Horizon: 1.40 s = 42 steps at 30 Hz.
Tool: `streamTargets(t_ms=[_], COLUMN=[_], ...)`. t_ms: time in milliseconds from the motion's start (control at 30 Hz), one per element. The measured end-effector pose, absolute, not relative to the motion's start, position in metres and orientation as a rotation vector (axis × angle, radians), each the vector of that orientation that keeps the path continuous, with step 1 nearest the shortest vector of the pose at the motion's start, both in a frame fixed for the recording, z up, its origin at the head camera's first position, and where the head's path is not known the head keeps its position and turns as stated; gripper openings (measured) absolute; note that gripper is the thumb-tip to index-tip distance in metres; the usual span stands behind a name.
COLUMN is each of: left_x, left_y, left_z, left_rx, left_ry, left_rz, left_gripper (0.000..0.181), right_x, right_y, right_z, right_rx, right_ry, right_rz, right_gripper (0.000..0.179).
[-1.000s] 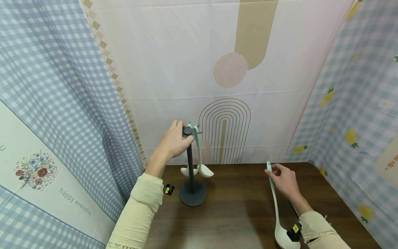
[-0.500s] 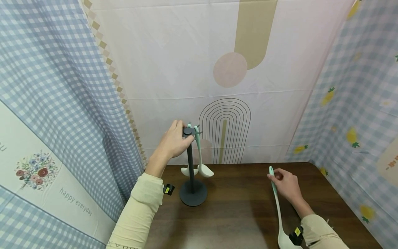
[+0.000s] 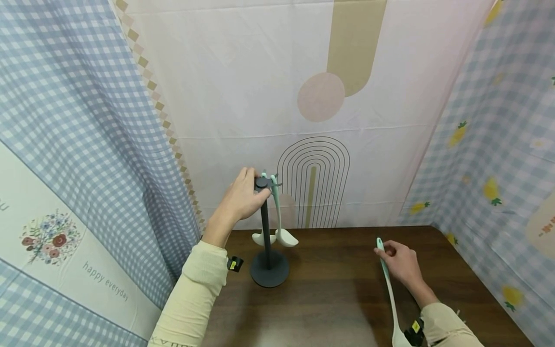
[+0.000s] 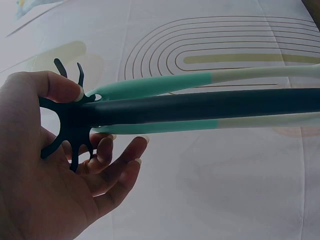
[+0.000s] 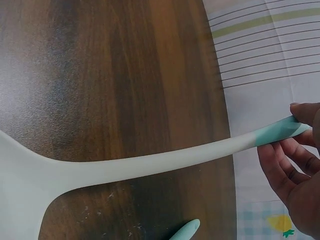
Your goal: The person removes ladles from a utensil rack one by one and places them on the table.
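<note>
My left hand [image 3: 248,196] grips the hooked top of a dark utensil stand [image 3: 266,226], thumb on one side and curled fingers on the other in the left wrist view. Two white ladles with mint handles hang from its hooks; the nearer ladle [image 3: 286,238] is on the right, the other ladle [image 3: 258,238] partly behind the post. On the right, my right hand [image 3: 401,262] pinches the mint handle end of another ladle [image 5: 165,162]. That ladle slants down toward me over the table, its wide white head cut off by the frame.
Under everything is a dark brown wooden table [image 3: 321,289]. Another mint handle tip [image 5: 186,230] lies below the held ladle in the right wrist view. A patterned white cloth [image 3: 243,96] hangs behind, with checked curtains [image 3: 117,120] at both sides.
My right hand has moved slightly down and right, toward me, with the ladle, whose head now leaves the frame. The left hand and stand stay put.
</note>
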<state>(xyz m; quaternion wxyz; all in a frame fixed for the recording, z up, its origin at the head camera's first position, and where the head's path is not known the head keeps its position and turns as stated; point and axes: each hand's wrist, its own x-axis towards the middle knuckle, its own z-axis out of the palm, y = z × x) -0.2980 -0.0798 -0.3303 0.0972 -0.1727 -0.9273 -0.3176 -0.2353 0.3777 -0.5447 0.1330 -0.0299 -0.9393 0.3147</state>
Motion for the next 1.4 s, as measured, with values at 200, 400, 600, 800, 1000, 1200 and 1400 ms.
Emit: streamTargets(t_ms=[200, 400, 600, 800, 1000, 1200, 1400], left_x=[-0.298, -0.298, -0.299, -0.3, -0.3, -0.299, -0.299], left_y=[-0.08, -0.08, -0.081, -0.081, -0.08, -0.08, -0.08], left_z=[-0.33, -0.33, -0.331, -0.332, -0.331, -0.33, -0.33], left_rx=[-0.514, -0.517, -0.518, -0.517, -0.52, -0.524, -0.519], left_ry=[-2.738, -2.738, -2.74, -2.743, -2.74, -2.748, -2.744], left_rz=[-0.946, -0.954, -0.947, -0.945, -0.949, -0.944, -0.952], left_gripper=[0.053, 0.053, 0.052, 0.053, 0.053, 0.053, 0.054], right_x=[-0.233, -0.231, -0.229, -0.229, -0.228, -0.226, -0.226], right_y=[0.38, 0.383, 0.384, 0.384, 0.387, 0.389, 0.389], right_z=[-0.549, -0.554, -0.558, -0.561, -0.566, -0.572, -0.575], right_rx=[-0.088, -0.099, -0.114, -0.115, -0.117, -0.132, -0.121], right_ry=[-2.725, -2.737, -2.751, -2.756, -2.759, -2.77, -2.76], right_rz=[0.915, 0.899, 0.909, 0.911, 0.92, 0.903, 0.902], right_gripper=[0.036, 0.034, 0.038, 0.039, 0.038, 0.034, 0.034])
